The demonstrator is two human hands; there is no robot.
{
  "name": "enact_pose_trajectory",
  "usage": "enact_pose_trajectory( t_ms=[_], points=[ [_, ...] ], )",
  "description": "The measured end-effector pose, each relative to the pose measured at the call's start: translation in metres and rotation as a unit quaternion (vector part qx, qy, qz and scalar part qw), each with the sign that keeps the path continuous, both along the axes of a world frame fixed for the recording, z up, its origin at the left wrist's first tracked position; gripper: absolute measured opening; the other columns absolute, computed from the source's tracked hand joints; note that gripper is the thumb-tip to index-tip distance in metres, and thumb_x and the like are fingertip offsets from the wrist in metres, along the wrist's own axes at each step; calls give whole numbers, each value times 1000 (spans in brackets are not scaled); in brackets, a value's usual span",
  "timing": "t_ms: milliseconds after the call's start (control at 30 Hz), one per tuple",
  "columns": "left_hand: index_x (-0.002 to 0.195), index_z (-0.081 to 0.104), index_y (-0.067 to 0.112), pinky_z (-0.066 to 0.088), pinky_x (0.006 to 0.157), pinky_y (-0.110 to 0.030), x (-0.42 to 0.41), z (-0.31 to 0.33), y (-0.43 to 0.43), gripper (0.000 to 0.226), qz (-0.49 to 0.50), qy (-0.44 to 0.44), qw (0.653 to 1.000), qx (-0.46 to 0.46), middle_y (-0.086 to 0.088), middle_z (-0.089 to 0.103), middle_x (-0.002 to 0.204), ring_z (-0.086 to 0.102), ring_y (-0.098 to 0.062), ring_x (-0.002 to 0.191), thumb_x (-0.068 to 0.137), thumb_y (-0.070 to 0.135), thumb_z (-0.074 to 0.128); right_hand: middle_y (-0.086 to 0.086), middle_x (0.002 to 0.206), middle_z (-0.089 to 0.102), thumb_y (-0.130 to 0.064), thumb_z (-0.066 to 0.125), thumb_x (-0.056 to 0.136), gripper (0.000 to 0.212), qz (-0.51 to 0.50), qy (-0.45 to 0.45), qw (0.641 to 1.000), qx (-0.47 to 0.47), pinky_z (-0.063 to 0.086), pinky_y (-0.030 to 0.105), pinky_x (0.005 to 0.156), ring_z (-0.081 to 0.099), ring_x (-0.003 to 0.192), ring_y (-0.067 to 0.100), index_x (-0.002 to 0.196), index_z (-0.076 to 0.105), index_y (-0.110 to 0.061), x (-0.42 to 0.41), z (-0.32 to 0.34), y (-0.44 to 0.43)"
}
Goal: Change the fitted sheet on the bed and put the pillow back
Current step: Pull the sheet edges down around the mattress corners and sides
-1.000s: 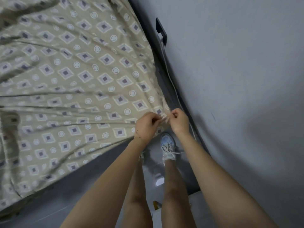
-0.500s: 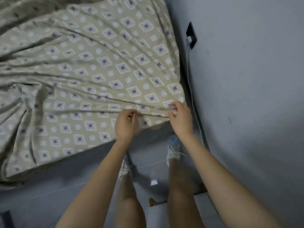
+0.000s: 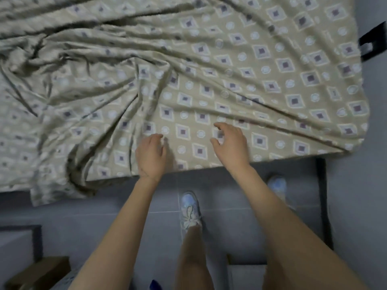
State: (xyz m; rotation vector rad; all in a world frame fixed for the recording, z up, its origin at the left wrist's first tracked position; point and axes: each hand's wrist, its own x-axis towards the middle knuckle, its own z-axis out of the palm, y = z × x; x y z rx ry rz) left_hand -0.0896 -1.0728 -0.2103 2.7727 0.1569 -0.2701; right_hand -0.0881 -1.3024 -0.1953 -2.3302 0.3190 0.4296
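Observation:
A beige fitted sheet (image 3: 209, 59) with a diamond and circle print covers the bed, flat at the near right and bunched into deep folds at the left. Its near edge hangs over the mattress side. My left hand (image 3: 150, 155) hovers over the sheet near that edge, fingers loosely curled and holding nothing. My right hand (image 3: 232, 143) is just to its right above the sheet, fingers spread and slightly bent, also holding nothing. No pillow is in view.
Grey tiled floor (image 3: 230, 189) lies below the bed edge, where my two feet in pale sneakers stand. A black wall socket (image 3: 370, 45) sits at the right by the grey wall. A brown cardboard box (image 3: 39, 273) is at the bottom left.
Both hands have let go of the sheet's edge and now hover open above it. The view has swung left and the sheet's corner lies flat at the right.

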Motion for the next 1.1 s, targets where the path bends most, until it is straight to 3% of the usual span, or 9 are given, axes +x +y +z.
enact_pose_trajectory(
  t_ms=[100,167,333,433,533,633,867,1000,1100],
  points=[
    [114,64,11,44,88,-46,-12,-14,57,32,-48,48,996,49,-9,59,125,55,-33,113,83,17,71,4,136,53,-24,65,90,49,65,13,998,-25,36,39,103,45,125,28,137,52,-17,0,-14,56],
    [99,65,10,44,80,-43,-16,-22,75,25,-107,20,992,65,-10,61,115,57,-34,104,78,13,76,5,134,49,-25,65,90,47,100,30,992,-76,35,39,102,42,124,27,135,53,-19,-3,-24,81],
    [79,63,11,42,62,-35,-4,-24,78,24,-175,-12,981,79,-8,62,84,58,-31,76,65,6,82,12,110,53,-17,66,85,12,91,-18,981,-170,37,41,84,48,103,35,96,65,-11,-6,-36,101],
    [78,58,8,36,48,-33,-14,-15,75,14,-135,-6,991,4,-9,59,78,57,-31,72,82,6,72,14,104,56,-8,59,89,5,129,-21,978,-165,38,40,76,50,96,35,91,62,-5,-3,-35,96],
    [83,56,10,29,54,-31,-32,-8,49,17,-88,5,993,-76,-5,58,80,52,-26,75,97,18,55,15,90,57,3,51,87,9,129,-1,975,-180,33,36,63,52,84,35,88,55,-5,-7,-32,75],
    [85,57,11,38,59,-36,-47,-7,11,17,-75,47,979,-182,-3,59,80,54,-23,74,98,20,53,16,81,56,5,46,89,12,50,54,978,-196,33,33,59,54,74,35,83,49,-6,-22,-29,39],
    [84,60,9,53,74,-42,-55,-9,-24,14,25,80,947,-310,-5,65,80,62,-22,78,96,15,55,11,86,60,-8,53,92,6,-29,45,993,-105,48,40,70,59,81,30,91,59,-6,-47,-16,-2],
    [83,55,7,50,71,-34,-50,-3,-28,12,41,82,933,-347,-5,63,79,62,-24,77,95,7,55,16,119,58,-26,60,94,38,-11,4,994,-107,45,43,91,52,110,33,125,56,-4,-40,-12,-4],
    [86,57,6,40,68,-25,-51,1,-57,9,-3,104,925,-366,-2,60,78,57,-18,73,94,3,55,17,126,52,-32,59,94,48,-18,39,992,-120,43,44,94,47,119,34,133,50,-5,-24,-16,-1]
  ],
)
